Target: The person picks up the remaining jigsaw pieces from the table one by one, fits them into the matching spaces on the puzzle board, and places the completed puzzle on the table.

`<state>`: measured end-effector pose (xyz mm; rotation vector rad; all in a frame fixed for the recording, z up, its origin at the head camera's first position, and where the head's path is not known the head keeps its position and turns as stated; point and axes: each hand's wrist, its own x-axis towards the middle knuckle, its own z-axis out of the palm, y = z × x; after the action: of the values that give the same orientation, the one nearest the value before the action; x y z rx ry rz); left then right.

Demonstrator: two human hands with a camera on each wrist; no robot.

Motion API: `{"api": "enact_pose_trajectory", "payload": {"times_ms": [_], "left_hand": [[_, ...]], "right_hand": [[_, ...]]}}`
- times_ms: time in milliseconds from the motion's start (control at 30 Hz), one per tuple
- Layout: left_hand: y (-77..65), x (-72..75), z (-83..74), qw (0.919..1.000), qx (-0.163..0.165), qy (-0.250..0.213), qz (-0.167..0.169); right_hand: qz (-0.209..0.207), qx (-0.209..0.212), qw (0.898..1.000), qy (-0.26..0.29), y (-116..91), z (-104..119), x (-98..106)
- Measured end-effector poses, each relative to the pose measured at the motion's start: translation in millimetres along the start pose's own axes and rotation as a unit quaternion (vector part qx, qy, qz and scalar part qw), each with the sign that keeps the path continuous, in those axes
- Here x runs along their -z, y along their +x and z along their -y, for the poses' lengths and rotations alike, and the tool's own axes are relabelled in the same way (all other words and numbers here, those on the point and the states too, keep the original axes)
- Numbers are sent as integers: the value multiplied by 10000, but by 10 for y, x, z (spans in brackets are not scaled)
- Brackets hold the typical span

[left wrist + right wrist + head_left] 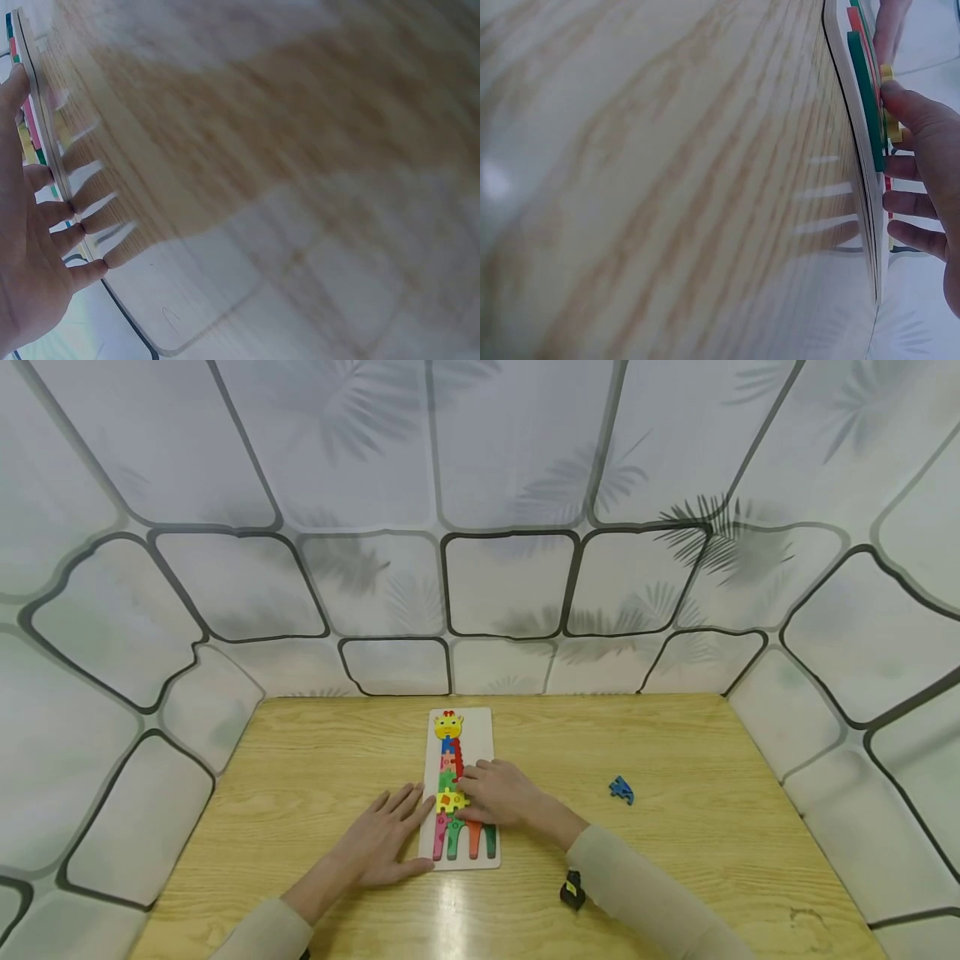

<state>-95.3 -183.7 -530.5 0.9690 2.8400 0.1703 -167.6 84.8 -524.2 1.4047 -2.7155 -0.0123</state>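
Observation:
A giraffe puzzle board (478, 727) lies on the table, its colourful pieces running from a yellow head (448, 727) down to pink, green and orange legs. My right hand (501, 793) reaches over the board from the right and pinches a yellow puzzle piece (447, 802) at the giraffe's body. In the right wrist view this yellow piece (893, 129) stands raised above the green leg, between thumb and forefinger. My left hand (382, 843) lies along the board's left edge with fingers spread. Its fingertips (60, 214) touch that edge in the left wrist view.
A loose blue puzzle piece (621, 790) lies on the wooden table (322, 752) to the right of the board. A small black device (573, 890) shows at the right sleeve. Patterned white curtain (502, 585) encloses the table at the back and sides.

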Motion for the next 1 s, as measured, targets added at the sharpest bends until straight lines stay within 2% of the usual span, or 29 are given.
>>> {"api": "enact_pose_trajectory", "payload": {"times_ms": [767, 1000], "left_hand": [[-3, -10, 7, 9999, -57, -13, -83], [-6, -6, 6, 10000, 22, 61, 0]], "right_hand": [[-52, -29, 9999, 117, -2, -26, -46], [21, -87, 9999, 137, 0, -20, -43]]}}
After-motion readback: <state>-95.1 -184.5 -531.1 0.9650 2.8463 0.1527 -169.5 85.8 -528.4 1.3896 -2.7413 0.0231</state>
